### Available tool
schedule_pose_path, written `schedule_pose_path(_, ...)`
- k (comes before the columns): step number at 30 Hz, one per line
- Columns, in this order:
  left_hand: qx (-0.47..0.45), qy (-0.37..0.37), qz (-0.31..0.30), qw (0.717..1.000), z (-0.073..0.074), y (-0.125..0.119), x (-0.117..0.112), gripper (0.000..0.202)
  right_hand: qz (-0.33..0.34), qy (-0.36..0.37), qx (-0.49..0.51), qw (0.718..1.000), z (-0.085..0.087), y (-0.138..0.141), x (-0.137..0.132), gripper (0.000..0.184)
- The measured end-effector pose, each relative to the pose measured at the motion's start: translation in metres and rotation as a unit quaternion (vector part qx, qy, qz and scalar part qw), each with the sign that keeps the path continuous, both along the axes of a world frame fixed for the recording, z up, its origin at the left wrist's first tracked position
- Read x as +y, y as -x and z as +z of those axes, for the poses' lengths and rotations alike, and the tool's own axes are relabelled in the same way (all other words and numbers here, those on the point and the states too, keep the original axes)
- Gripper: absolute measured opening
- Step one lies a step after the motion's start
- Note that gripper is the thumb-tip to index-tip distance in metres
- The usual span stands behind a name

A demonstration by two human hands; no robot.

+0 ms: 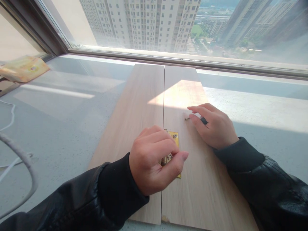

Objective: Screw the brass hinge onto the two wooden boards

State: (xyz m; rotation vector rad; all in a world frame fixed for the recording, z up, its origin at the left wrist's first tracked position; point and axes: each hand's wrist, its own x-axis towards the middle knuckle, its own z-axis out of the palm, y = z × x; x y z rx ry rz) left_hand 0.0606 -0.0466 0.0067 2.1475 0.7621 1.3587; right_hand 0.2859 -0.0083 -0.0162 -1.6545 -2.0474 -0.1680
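My left hand (154,157) is over a brass-coloured hinge (175,136), with its fingers curled and the thumb laid forward. What those fingers hold, if anything, is hidden under the hand. The hinge spans the seam between the left wooden board (134,106) and the right wooden board (197,179), and a screw head (175,136) shows in its upper corner. Over the right board, my right hand (214,126) has its index finger and thumb apart. A small screw-like piece (187,119) lies by the thumb tip. Something dark (204,120) shows between thumb and fingers, its kind unclear.
The boards lie on a pale speckled sill (72,112) below a large window (168,29). At left are a thick grey cable (26,160), a thin white cord (12,115) and a yellowish packet (26,69). A chip (165,218) marks the right board's near edge.
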Motion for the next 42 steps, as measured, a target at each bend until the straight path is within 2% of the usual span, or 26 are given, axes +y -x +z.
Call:
schedule_pose_path(4,-0.001,0.004,0.002,1.000,-0.001,0.000,0.000,0.021,-0.042,-0.047,0.039,0.997,0.002,-0.003,0.001,0.026)
schedule_pose_path(10,0.001,0.006,0.002,1.000,0.001,0.002,0.001,0.022,0.041,0.042,-0.015,0.998,0.003,0.000,-0.002,0.018)
schedule_pose_path(16,0.008,0.004,0.002,1.000,0.000,0.002,0.001,0.022,0.049,0.048,-0.043,0.997,0.003,0.002,-0.004,0.012)
schedule_pose_path(19,0.004,0.005,0.007,1.000,0.000,0.001,0.001,0.022,0.061,0.040,-0.050,0.996,0.002,0.001,-0.005,0.015)
schedule_pose_path(24,-0.003,0.012,0.012,1.000,0.001,0.003,0.002,0.022,0.082,-0.008,-0.018,0.996,0.002,0.001,-0.008,0.010)
schedule_pose_path(26,-0.007,0.015,0.013,1.000,0.001,0.003,0.003,0.024,0.098,-0.039,0.009,0.994,0.005,0.003,-0.009,0.015)
schedule_pose_path(29,-0.012,0.021,0.017,1.000,0.002,0.004,0.003,0.025,0.165,-0.087,0.054,0.981,0.011,0.009,-0.014,0.027)
schedule_pose_path(32,-0.011,0.025,0.021,0.999,0.002,0.005,0.005,0.024,0.218,-0.112,0.075,0.967,0.017,0.019,-0.022,0.026)
schedule_pose_path(37,-0.016,0.026,0.021,0.999,0.002,0.007,0.007,0.021,0.255,-0.012,0.155,0.954,0.027,0.034,-0.041,0.014)
schedule_pose_path(42,-0.017,0.024,0.025,0.999,0.002,0.008,0.007,0.023,0.371,0.087,0.226,0.896,0.034,0.047,-0.053,0.008)
